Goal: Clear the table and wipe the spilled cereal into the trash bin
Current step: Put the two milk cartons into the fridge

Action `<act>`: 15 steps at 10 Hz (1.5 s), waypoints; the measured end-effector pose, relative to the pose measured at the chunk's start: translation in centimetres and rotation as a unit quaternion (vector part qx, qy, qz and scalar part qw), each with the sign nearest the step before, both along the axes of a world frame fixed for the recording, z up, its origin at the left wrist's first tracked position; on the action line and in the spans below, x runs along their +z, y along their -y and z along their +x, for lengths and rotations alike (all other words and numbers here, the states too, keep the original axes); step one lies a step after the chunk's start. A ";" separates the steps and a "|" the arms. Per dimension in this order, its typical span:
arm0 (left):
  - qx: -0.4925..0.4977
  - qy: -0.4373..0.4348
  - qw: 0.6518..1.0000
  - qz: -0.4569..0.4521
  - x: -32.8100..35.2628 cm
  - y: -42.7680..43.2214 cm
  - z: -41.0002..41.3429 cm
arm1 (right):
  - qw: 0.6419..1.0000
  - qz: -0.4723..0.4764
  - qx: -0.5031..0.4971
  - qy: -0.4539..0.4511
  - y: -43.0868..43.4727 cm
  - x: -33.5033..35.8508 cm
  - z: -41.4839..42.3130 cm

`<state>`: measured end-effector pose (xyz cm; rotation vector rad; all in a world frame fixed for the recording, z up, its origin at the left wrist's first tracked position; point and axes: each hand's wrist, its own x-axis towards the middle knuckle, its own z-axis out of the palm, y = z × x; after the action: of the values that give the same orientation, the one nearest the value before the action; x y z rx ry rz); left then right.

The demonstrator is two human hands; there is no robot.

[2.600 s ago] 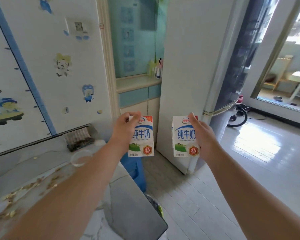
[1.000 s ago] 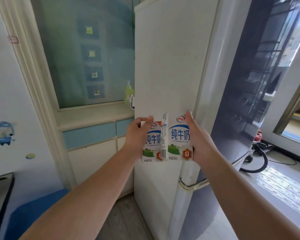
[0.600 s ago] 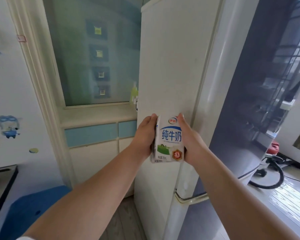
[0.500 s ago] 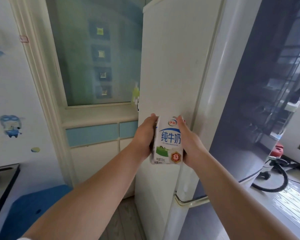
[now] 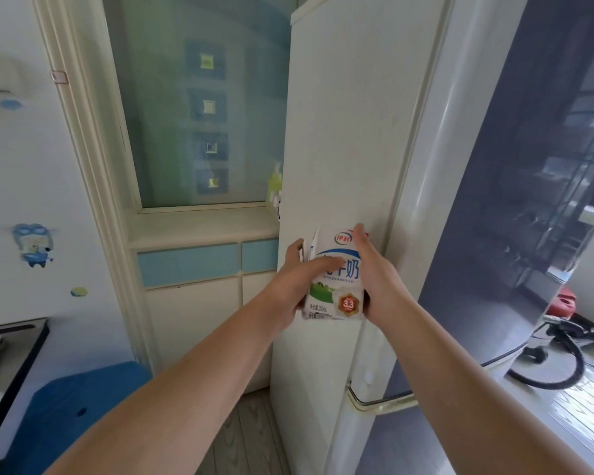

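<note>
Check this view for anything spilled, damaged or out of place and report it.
Nothing stands out. Both hands, left hand and right hand, press two upright milk cartons together in front of the closed fridge. No spill or damage shows. A hose lies on the floor at right.

Daylight pours in from my right, washing the floor (image 5: 590, 402) at the lower right edge almost white. The fridge (image 5: 354, 132) front carries a soft sheen along its rounded edge, and its dark door (image 5: 515, 200) mirrors window bars. My left hand (image 5: 290, 286) is smeared with motion blur, its fingers ghosting over the milk carton (image 5: 340, 293), whose print is partly unreadable. The wide lens bows the door frame (image 5: 83, 166) and cabinet lines toward the edges. The left wall (image 5: 21, 200) sits evenly lit, without hard shadows.
</note>
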<state>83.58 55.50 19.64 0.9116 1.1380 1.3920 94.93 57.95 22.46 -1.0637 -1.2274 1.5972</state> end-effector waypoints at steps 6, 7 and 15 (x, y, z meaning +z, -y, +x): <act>0.043 0.135 0.990 -0.010 -2.1 1.8 -1.0 | 0.129 0.520 0.092 0.839 -1.8 -3.2 7.8; 0.046 0.131 0.990 -0.013 -2.4 2.0 -0.2 | 0.153 0.519 0.084 0.837 -1.6 -3.1 7.5; -0.037 0.088 0.995 -0.030 -1.9 0.6 4.4 | 0.157 0.520 0.016 0.839 5.2 -4.0 13.8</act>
<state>87.95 54.86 17.74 0.7651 0.9984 1.3426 108.72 52.80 18.47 -1.2925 -2.6378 -1.7360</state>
